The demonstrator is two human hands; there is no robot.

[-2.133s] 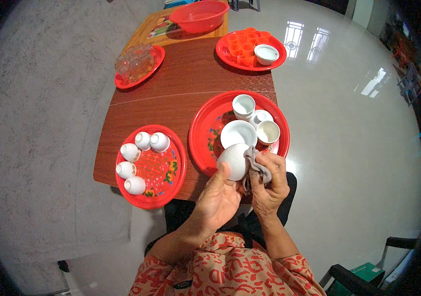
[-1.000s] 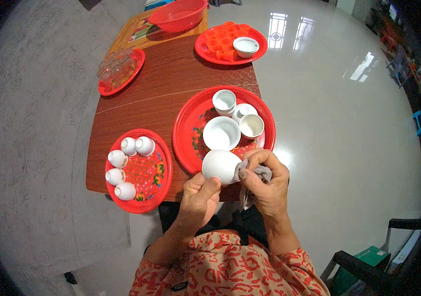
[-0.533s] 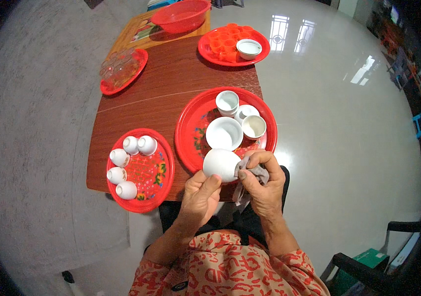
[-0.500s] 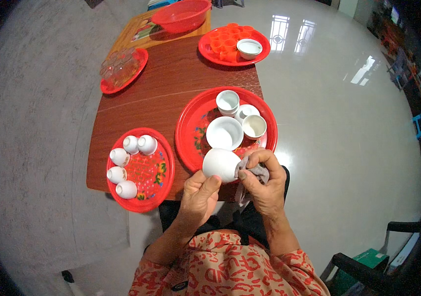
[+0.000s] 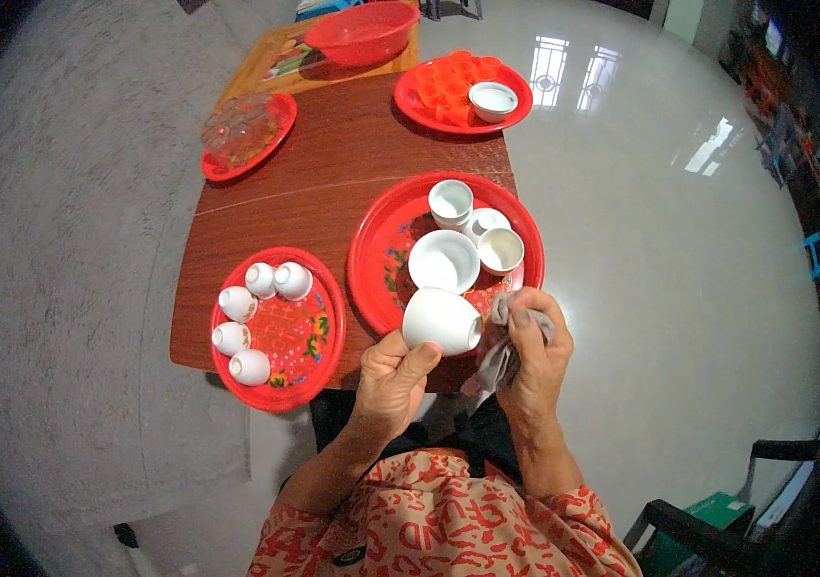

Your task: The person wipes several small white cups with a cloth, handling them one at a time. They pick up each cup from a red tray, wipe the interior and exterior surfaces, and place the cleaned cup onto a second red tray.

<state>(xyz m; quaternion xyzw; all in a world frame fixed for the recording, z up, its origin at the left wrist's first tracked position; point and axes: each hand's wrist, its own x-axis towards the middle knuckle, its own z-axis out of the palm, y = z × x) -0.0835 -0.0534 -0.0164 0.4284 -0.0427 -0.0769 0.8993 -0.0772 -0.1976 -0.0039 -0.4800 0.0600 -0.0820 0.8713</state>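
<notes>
My left hand (image 5: pixel 392 385) grips a white bowl (image 5: pixel 437 322) by its rim, thumb on the outside. The bowl lies tilted on its side above the near edge of a large round red tray (image 5: pixel 362 252), its foot toward the right. Bunched in my right hand (image 5: pixel 540 370) is a greyish cloth (image 5: pixel 498 363), just apart from the bowl's foot. On the tray stand another white bowl (image 5: pixel 443 262), stacked white cups (image 5: pixel 451 200), an overturned cup (image 5: pixel 487 223) and an upright cup (image 5: pixel 501 251).
Several small white cups (image 5: pixel 250 366) sit upside down along the left side of a smaller red tray (image 5: pixel 280 402). Farther back are a red plate with clear glasses (image 5: pixel 239 130), a red tray of orange cups (image 5: pixel 443 87) with a white lidded bowl (image 5: pixel 493 101), and a red basin (image 5: pixel 362 37).
My right hand with the cloth has drawn off the bowl's foot toward the right. The bowl has turned slightly, and its foot now shows.
</notes>
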